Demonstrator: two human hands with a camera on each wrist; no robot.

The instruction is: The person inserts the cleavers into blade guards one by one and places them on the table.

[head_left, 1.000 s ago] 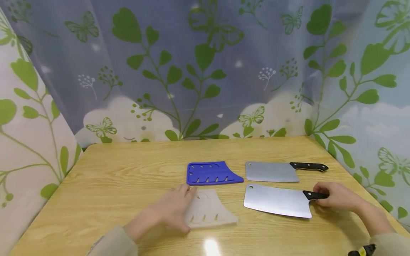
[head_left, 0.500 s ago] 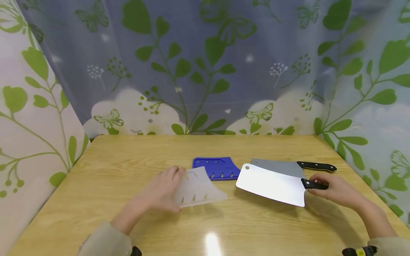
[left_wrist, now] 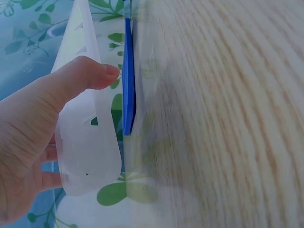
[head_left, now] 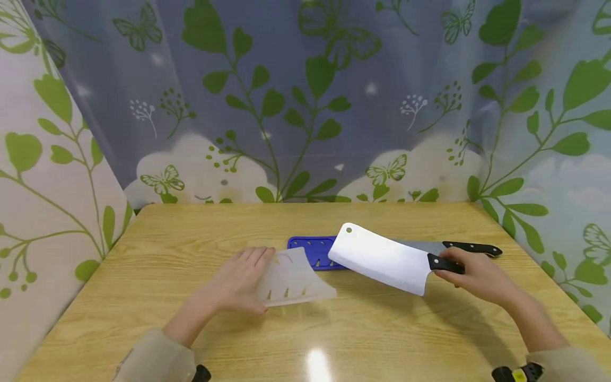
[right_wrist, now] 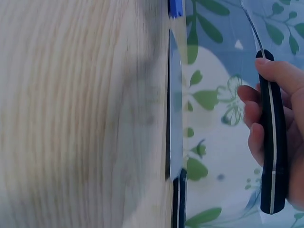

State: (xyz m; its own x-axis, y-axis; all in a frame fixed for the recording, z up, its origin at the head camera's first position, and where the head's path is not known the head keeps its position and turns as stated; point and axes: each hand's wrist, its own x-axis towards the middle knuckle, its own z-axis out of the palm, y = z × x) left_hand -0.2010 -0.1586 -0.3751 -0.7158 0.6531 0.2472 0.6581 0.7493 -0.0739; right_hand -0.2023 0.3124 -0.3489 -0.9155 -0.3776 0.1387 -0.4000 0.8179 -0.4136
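My left hand (head_left: 241, 281) grips a translucent white blade cover (head_left: 293, 281) by its left end, raised off the table. In the left wrist view the thumb lies over one edge of the white blade cover (left_wrist: 90, 142), with fingers behind it. My right hand (head_left: 474, 273) holds a cleaver (head_left: 382, 257) by its black handle, the blade tilted up and pointing left toward the cover, apart from it. The right wrist view shows fingers and thumb curled round that handle (right_wrist: 273, 142).
A blue blade cover (head_left: 310, 252) lies behind, partly hidden by the raised cleaver. A second cleaver with a black handle (head_left: 472, 248) lies at the back right, its blade mostly covered from view. A patterned curtain (head_left: 267, 106) hangs behind the wooden table (head_left: 191, 228).
Both the white cover and the cleaver have been lifted from the table. The cleaver has moved left and farther up, now overlapping the blue cover in view; the left hand has barely moved lately.
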